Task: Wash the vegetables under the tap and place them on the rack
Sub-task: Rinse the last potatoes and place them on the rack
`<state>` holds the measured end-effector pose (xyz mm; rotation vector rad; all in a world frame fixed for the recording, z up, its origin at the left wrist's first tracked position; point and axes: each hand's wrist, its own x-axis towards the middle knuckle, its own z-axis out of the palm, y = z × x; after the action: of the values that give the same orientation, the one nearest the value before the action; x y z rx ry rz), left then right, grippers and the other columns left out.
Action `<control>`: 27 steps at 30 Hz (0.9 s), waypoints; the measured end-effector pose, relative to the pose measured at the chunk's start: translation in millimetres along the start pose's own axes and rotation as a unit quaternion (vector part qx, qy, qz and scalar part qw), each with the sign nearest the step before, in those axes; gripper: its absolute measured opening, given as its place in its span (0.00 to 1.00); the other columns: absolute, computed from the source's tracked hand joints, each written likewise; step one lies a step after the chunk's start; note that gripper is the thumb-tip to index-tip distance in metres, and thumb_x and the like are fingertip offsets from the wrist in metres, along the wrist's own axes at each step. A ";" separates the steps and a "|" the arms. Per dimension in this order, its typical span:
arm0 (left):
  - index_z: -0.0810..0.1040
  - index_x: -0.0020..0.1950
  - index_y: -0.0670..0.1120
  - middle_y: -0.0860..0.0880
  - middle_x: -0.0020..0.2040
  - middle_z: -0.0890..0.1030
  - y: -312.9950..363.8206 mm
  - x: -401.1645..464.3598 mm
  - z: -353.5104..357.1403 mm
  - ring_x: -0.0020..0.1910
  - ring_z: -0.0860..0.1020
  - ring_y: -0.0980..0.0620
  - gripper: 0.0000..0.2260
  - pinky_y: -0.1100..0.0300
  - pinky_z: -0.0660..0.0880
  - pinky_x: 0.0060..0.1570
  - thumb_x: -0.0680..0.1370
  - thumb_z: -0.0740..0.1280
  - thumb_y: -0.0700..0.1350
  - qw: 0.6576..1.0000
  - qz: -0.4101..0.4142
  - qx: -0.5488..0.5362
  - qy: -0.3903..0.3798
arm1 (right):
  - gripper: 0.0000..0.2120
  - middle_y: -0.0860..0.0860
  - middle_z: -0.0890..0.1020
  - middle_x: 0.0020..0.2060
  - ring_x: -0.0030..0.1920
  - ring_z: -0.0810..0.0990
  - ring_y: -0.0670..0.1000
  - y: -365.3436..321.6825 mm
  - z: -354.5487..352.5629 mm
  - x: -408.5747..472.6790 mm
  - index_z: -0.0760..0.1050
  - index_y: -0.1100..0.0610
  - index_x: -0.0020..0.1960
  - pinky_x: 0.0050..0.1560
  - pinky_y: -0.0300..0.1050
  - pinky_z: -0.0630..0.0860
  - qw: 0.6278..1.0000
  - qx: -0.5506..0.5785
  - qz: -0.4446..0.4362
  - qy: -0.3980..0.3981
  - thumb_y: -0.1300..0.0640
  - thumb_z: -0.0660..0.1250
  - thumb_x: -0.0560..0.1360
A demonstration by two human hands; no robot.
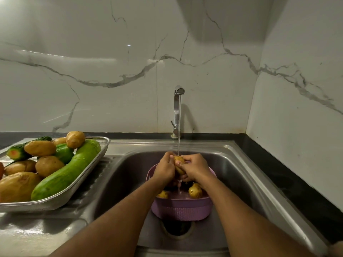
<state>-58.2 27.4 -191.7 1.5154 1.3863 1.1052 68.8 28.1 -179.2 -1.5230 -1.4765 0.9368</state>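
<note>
My left hand (pixel 164 168): grips the small brown potato (pixel 179 164) under the running steel tap (pixel 178 110).
My right hand (pixel 194 168): fingers curled round it too.
Below: purple plastic colander (pixel 181 208), in the steel sink (pixel 120 175).

Home kitchen, steel sink (pixel 246 164) under the hands, running tap (pixel 177 110) beyond them, marble-look wall (pixel 111 71) behind, dark tabletop (pixel 278 164) to their right, rack (pixel 89 173) of vegetables to their left
</note>
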 end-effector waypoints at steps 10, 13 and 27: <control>0.69 0.68 0.48 0.44 0.60 0.77 3.3 3.0 -0.4 0.58 0.78 0.47 0.14 0.49 0.78 0.59 0.88 0.52 0.53 0.999 -0.003 -0.026 -0.037 | 0.20 0.52 0.78 0.65 0.62 0.79 0.54 -6.6 7.4 -3.5 0.73 0.45 0.72 0.62 0.55 0.81 0.988 -0.118 -0.103 0.017 0.57 0.65 0.81; 0.71 0.66 0.47 0.42 0.60 0.77 3.6 3.4 -3.7 0.58 0.78 0.46 0.14 0.54 0.78 0.54 0.88 0.52 0.52 0.996 -0.016 -0.077 -0.038 | 0.19 0.54 0.75 0.66 0.61 0.78 0.55 -8.2 14.2 -1.7 0.68 0.48 0.74 0.61 0.56 0.80 0.982 -0.158 -0.107 0.001 0.55 0.61 0.83; 0.69 0.72 0.52 0.44 0.62 0.75 8.6 6.5 -9.9 0.62 0.76 0.45 0.15 0.43 0.77 0.65 0.89 0.49 0.50 0.996 0.013 -0.084 -0.009 | 0.25 0.50 0.81 0.35 0.36 0.81 0.49 -12.5 11.5 -10.6 0.80 0.58 0.49 0.35 0.43 0.73 0.962 -0.260 -0.082 0.019 0.40 0.55 0.85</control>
<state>-64.8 33.1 -180.0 1.4222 1.2324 1.1899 52.7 18.0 -172.7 -1.7317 -1.8851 0.4312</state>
